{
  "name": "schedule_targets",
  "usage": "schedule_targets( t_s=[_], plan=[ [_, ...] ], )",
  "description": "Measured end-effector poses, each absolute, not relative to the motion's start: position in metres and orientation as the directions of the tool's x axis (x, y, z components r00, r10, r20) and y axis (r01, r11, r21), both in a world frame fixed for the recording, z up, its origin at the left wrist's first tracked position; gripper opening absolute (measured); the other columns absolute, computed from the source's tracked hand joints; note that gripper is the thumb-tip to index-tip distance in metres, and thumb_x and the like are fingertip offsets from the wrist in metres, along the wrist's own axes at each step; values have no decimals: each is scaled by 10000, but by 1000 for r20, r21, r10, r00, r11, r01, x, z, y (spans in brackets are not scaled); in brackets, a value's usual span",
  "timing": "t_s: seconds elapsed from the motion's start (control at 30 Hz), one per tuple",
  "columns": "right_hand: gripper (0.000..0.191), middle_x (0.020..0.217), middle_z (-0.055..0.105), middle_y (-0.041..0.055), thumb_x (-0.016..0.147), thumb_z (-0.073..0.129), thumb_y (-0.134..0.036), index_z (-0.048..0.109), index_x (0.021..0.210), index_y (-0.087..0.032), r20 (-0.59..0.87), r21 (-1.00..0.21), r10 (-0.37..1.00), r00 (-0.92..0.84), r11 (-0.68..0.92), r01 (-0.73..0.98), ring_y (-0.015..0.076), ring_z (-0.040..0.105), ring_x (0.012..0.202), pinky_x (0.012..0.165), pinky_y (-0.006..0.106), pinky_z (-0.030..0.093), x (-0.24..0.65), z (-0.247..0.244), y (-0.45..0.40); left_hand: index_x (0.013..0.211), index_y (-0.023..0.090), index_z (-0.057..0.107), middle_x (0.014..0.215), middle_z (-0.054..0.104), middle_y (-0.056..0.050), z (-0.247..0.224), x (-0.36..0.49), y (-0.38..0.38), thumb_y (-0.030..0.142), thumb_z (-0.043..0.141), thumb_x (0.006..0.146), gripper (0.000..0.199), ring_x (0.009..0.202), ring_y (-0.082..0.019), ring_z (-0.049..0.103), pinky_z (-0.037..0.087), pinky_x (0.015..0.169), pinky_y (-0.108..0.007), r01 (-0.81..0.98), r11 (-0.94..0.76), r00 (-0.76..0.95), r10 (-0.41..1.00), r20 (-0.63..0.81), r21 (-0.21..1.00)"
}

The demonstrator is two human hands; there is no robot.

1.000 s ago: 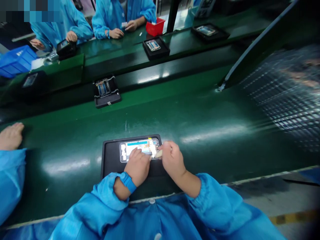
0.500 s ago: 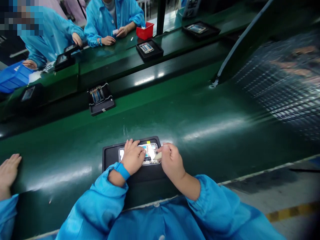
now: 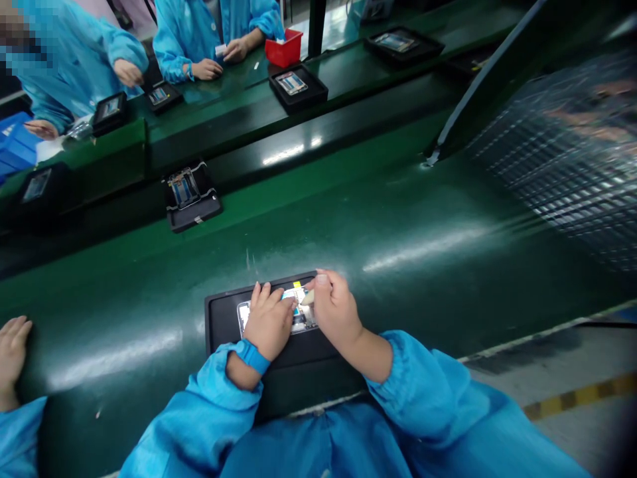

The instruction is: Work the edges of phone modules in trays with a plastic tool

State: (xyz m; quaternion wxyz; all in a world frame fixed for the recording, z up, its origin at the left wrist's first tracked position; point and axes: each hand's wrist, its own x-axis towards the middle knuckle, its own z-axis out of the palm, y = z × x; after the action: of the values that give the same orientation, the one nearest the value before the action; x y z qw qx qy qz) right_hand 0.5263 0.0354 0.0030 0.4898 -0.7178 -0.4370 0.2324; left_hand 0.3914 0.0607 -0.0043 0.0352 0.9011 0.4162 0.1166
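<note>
An opened phone (image 3: 303, 324) with bright inner parts and a yellow tab lies in a black tray (image 3: 220, 318) in front of me. Across the phone's middle rests my left hand (image 3: 271, 320), fingers stretched out. My right hand (image 3: 337, 312) pinches a pale, blunt-tipped tool (image 3: 308, 298), its tip on or just above the phone's inner parts near the yellow tab. That hand covers the phone's right end and most of the tool, so the tool's exact kind cannot be made out.
A second black tray with an opened phone (image 3: 184, 188) sits further back on the green bench (image 3: 398, 219). More trays, a red bin (image 3: 284, 50) and two co-workers are beyond. Another person's hand (image 3: 12, 355) rests at left. A slanted metal post (image 3: 478, 86) stands right.
My right hand has shifted slightly up and left, taking the tool tip closer to the yellow tab. My left hand has moved slightly right on the phone. The view has shifted slightly.
</note>
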Motion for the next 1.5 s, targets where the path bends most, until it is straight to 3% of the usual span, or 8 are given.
schedule_targets(
  t_s=[0.23, 0.7, 0.8, 0.93, 1.0, 1.1, 1.27, 1.5],
  plan=[
    [274, 755, 641, 70, 854, 313, -360, 507, 924, -178, 297, -844, 826, 479, -7, 536, 183, 613, 723, 644, 322, 501, 525, -8, 35, 869, 188, 638, 933, 626, -50, -5, 394, 58, 228, 473, 803, 182, 1013, -285, 509, 333, 949, -504, 751, -652, 624, 753, 210, 105],
    [261, 773, 643, 66, 863, 321, -318, 536, 884, -171, 359, -786, 856, 373, 61, 615, 169, 610, 726, 633, 275, 488, 525, -1, 34, 880, 164, 618, 952, 609, -68, -8, 396, 56, 207, 446, 808, 191, 1040, -282, 490, 298, 968, -507, 759, -647, 627, 758, 182, 76],
    [301, 700, 630, 62, 879, 292, -308, 549, 815, -165, 388, -704, 885, 259, 102, 703, 167, 598, 653, 583, 256, 463, 523, 5, 39, 877, 160, 621, 952, 610, -70, -9, 396, 55, 188, 449, 792, 194, 1044, -289, 486, 296, 971, -510, 761, -642, 625, 763, 166, 91],
    [387, 606, 599, 57, 891, 243, -277, 550, 680, -171, 471, -497, 881, -33, 296, 816, 181, 569, 583, 572, 280, 432, 516, 7, 46, 1028, 146, 580, 959, 612, -83, -9, 395, 55, 142, 459, 754, 300, 1065, -298, 469, 283, 978, -521, 755, -640, 623, 768, 147, 144],
    [412, 585, 590, 58, 891, 229, -275, 546, 648, -175, 509, -451, 857, -86, 350, 821, 187, 563, 574, 576, 288, 421, 514, 5, 48, 1065, 144, 565, 950, 618, -79, -8, 394, 57, 128, 459, 745, 336, 1072, -298, 462, 272, 984, -521, 761, -622, 609, 783, 125, 186],
    [413, 568, 582, 47, 889, 224, -303, 528, 635, -187, 468, -571, 882, 56, 253, 781, 171, 555, 547, 541, 265, 406, 517, 5, 48, 942, 184, 626, 952, 624, -50, -5, 393, 61, 144, 450, 766, 252, 1070, -271, 464, 279, 990, -493, 785, -557, 563, 824, 63, 270],
    [337, 571, 573, 20, 862, 288, -364, 496, 655, -199, 178, -835, 890, 419, -88, 543, 150, 549, 533, 496, 241, 390, 523, 6, 48, 853, 210, 633, 932, 619, -27, -4, 395, 66, 184, 481, 772, 174, 1047, -230, 467, 271, 1000, -452, 821, -452, 470, 882, 37, 349],
    [333, 629, 594, 31, 840, 301, -418, 488, 684, -191, 76, -945, 841, 536, -110, 308, 147, 574, 566, 535, 257, 440, 523, 5, 49, 777, 200, 621, 836, 628, -28, -5, 414, 65, 224, 537, 733, 98, 1041, -257, 461, 253, 999, -464, 873, -330, 337, 941, 45, 359]
  ],
)
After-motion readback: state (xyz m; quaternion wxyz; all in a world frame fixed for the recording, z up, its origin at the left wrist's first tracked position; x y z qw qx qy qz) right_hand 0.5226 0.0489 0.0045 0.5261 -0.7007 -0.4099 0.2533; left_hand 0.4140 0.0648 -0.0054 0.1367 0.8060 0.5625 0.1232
